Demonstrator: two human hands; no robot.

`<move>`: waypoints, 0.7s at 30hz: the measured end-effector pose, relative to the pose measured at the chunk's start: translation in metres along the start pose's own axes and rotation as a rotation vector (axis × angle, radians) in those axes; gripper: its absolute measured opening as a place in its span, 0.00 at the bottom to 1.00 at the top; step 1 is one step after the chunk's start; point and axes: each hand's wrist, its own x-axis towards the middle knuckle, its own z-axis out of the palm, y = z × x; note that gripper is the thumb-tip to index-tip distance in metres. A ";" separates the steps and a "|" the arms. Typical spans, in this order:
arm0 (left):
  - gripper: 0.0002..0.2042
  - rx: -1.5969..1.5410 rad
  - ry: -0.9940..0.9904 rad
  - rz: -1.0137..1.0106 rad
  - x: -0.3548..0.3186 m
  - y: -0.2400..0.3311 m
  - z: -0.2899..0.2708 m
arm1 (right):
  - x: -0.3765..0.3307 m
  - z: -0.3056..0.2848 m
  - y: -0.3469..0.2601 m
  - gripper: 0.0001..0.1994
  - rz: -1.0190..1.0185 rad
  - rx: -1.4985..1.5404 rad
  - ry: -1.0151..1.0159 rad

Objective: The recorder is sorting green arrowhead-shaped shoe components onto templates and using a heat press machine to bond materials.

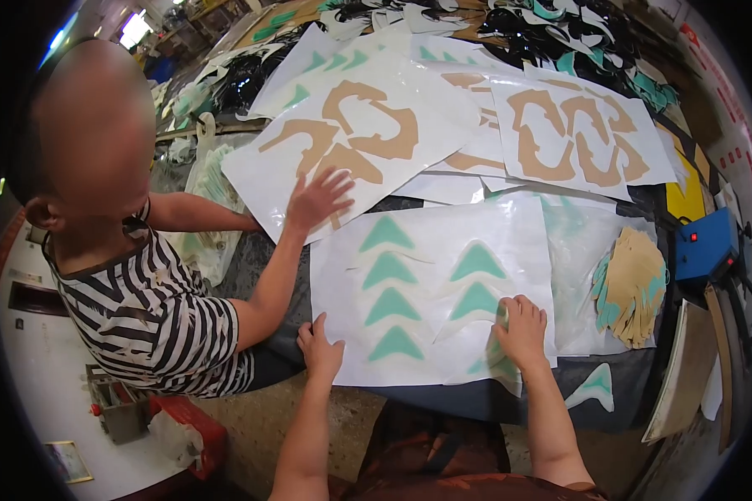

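A white sheet (430, 351) lies in front of me, with several green, arrow-shaped pieces (390, 306) in two columns on it. My left hand (321, 349) rests at the sheet's left edge, open, thumb and fingers apart. Over the right column, my right hand (524, 331) touches the sheet with bent, separated fingers beside a green piece (478, 301). Just below that hand, another green shape is partly shadowed at the sheet's lower edge. A loose white-and-green piece (595, 387) lies on the dark table edge to the right.
On my left, a person in a striped shirt (154, 321) has a hand (319, 200) over a sheet with tan shapes (384, 125). More printed sheets (576, 134) overlap behind. A stack of tan pieces (633, 288) and a blue box (707, 244) with a red light stand right. Scraps heap at the back.
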 end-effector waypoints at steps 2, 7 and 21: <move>0.38 -0.002 -0.013 -0.009 0.001 0.001 0.000 | 0.000 0.000 0.000 0.26 -0.004 -0.002 -0.002; 0.38 0.005 -0.008 -0.011 0.000 0.003 0.000 | 0.000 0.002 0.002 0.27 -0.011 -0.003 0.002; 0.37 -0.031 -0.011 0.012 -0.003 -0.004 0.008 | -0.003 0.008 0.007 0.25 -0.021 0.007 0.056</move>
